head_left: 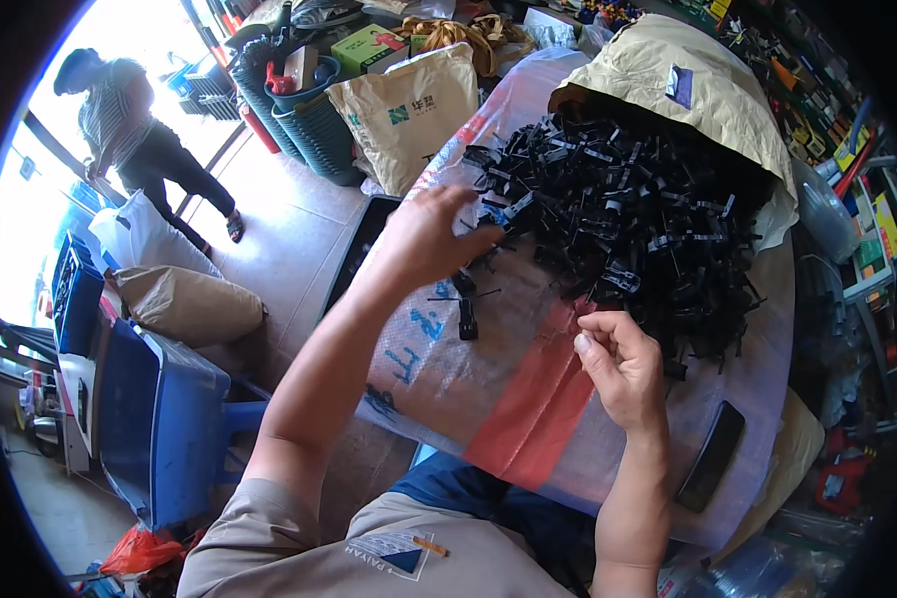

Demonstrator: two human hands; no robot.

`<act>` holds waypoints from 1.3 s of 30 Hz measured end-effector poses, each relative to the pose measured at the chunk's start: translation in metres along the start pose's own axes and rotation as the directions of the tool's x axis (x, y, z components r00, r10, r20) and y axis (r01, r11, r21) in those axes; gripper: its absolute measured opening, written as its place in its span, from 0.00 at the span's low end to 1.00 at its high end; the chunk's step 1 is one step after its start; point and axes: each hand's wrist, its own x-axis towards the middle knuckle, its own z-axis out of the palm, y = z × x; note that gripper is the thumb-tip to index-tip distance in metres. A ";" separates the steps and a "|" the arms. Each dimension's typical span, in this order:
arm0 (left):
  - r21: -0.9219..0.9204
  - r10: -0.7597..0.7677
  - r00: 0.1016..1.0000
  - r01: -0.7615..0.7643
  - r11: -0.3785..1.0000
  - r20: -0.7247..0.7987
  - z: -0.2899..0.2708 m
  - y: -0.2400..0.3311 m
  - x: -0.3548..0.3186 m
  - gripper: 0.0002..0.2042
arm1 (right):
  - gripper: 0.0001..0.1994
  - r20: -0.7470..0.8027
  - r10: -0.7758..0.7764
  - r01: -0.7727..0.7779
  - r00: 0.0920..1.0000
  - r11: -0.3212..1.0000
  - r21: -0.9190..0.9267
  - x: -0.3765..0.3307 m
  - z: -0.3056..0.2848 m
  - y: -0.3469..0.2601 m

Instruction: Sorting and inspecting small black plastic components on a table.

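L hand point(429, 234) spread nr blk parts point(618, 204), can't tell if R hand point(625, 369) grips anything, far parts shadowed under paper bag point(728, 90).

Single wide fisheye, head-worn, left of a pair, facing down past shirt front point(488, 570), left hand point(432, 235) and right hand point(628, 374) near, floor point(291, 221) farther.

Before you, the black parts point(628, 219) look like glossy plastic, the sheet point(447, 384) like woven plastic with a slight sheen, the sack point(688, 75) like crinkled matt paper, the dark slab point(713, 456) smooth and glossy, and your shirt point(269, 543) like matt cloth.
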 end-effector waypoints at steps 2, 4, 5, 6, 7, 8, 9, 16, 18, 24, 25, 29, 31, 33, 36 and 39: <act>0.122 -0.050 0.998 0.045 0.991 0.037 0.016 0.012 -0.005 0.28 | 0.06 0.002 -0.017 0.017 1.000 0.999 -0.039 0.000 0.000 0.001; 0.189 -0.101 0.983 0.072 0.979 0.150 0.021 0.022 -0.007 0.22 | 0.06 -0.002 -0.036 0.036 0.999 0.998 -0.055 0.001 0.000 0.002; 0.119 -0.071 0.988 0.055 0.991 0.135 0.029 0.018 -0.009 0.16 | 0.06 -0.001 -0.055 0.055 0.998 0.996 -0.077 0.002 0.000 0.002; 0.030 -0.052 0.987 0.048 0.998 0.149 0.033 0.020 -0.014 0.15 | 0.06 0.011 -0.063 0.063 0.998 0.995 -0.079 0.003 0.000 -0.001; -0.061 -0.029 0.986 0.039 0.997 0.165 0.036 0.027 -0.020 0.14 | 0.06 0.011 -0.064 0.064 0.998 0.993 -0.099 0.004 0.000 -0.003; -0.105 0.030 0.979 -0.009 0.994 0.201 0.040 0.033 -0.026 0.19 | 0.06 0.009 -0.063 0.064 0.998 0.990 -0.122 0.004 0.000 -0.005; -0.187 0.084 0.982 -0.052 0.981 0.168 0.044 0.042 -0.032 0.20 | 0.06 0.007 -0.059 0.059 0.998 0.990 -0.131 0.004 0.000 -0.002; -0.431 0.280 0.957 -0.220 0.875 0.079 0.034 0.097 -0.025 0.21 | 0.09 -0.161 -0.134 0.131 0.978 0.991 -0.030 0.008 -0.011 -0.004; -0.429 0.363 0.931 -0.316 0.846 0.030 0.031 0.108 -0.017 0.20 | 0.07 -0.152 -0.288 0.263 0.945 0.951 -0.163 0.008 -0.020 0.000; -0.627 0.290 0.907 -0.038 0.778 0.306 0.028 0.131 0.005 0.19 | 0.08 -0.292 -0.383 0.332 0.876 0.920 -0.209 0.004 -0.034 -0.007; -0.620 0.294 0.898 -0.030 0.784 0.328 0.030 0.133 0.008 0.19 | 0.07 -0.235 -0.458 0.377 0.857 0.869 -0.320 0.005 -0.040 -0.011; -0.845 0.203 0.899 0.259 0.468 0.388 0.041 0.129 0.013 0.15 | 0.04 -0.420 -0.281 0.148 0.863 0.935 -0.322 0.002 -0.045 0.001; -0.863 0.130 0.887 0.382 0.331 0.443 0.040 0.119 0.016 0.12 | 0.04 -0.522 -0.102 0.084 0.846 0.995 -0.059 0.005 -0.046 -0.001; -0.882 0.128 0.898 0.371 0.289 0.420 0.043 0.113 0.011 0.13 | 0.03 -0.578 -0.059 0.119 0.814 0.991 0.066 0.006 -0.045 -0.001; -0.879 0.213 0.898 0.288 0.379 0.386 0.040 0.125 0.003 0.15 | 0.03 -0.565 -0.002 0.082 0.825 0.990 0.116 0.006 -0.038 0.000; -0.887 0.173 0.936 0.214 0.409 0.306 0.046 0.131 -0.004 0.16 | 0.04 -0.431 -0.022 0.062 0.902 0.995 0.079 0.002 -0.030 0.004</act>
